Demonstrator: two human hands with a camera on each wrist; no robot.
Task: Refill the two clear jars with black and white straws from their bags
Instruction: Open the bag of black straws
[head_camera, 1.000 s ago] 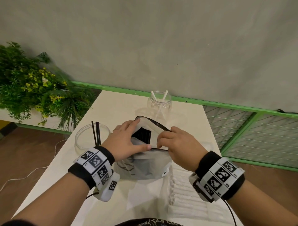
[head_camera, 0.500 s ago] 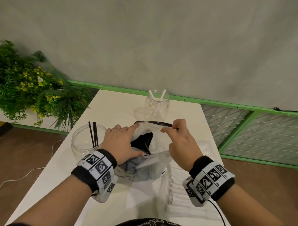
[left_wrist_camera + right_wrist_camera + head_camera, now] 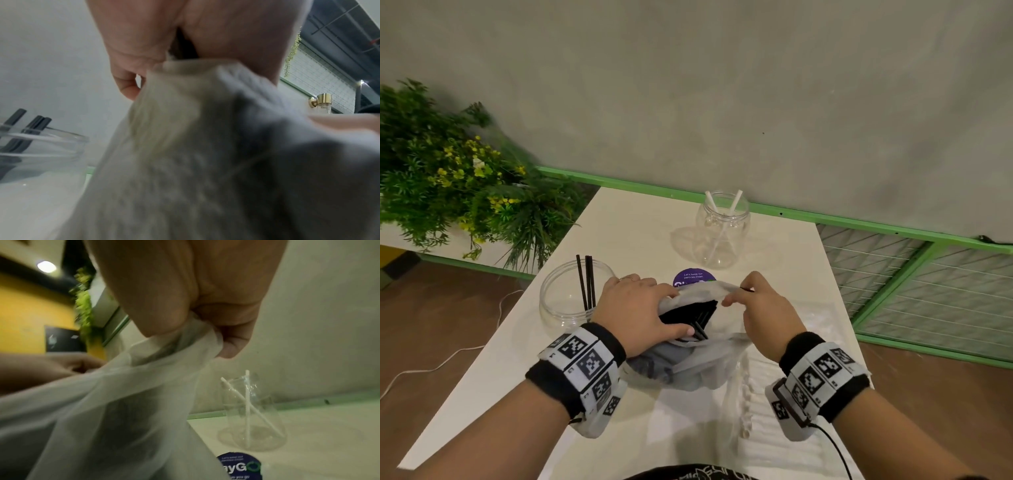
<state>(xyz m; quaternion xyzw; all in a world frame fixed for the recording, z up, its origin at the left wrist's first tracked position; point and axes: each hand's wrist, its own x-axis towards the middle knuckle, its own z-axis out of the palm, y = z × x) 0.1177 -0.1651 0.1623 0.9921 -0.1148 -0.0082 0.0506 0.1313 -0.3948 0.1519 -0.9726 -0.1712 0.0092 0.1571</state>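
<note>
Left hand (image 3: 640,308) and right hand (image 3: 760,308) each pinching one side of the translucent plastic bag's (image 3: 688,363) mouth, fingers (image 3: 230,347) clenched on its rim, thin black straws (image 3: 691,317) between, on white bench (image 3: 619,233).

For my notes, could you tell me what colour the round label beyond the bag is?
Purple, with white lettering. The round label shows best in the head view.

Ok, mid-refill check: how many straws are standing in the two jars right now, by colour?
Black straws in the near jar: 3
White straws in the far jar: 2
Total in jars: 5
The black ones inside the bag are bunched together and cannot be counted.
</note>
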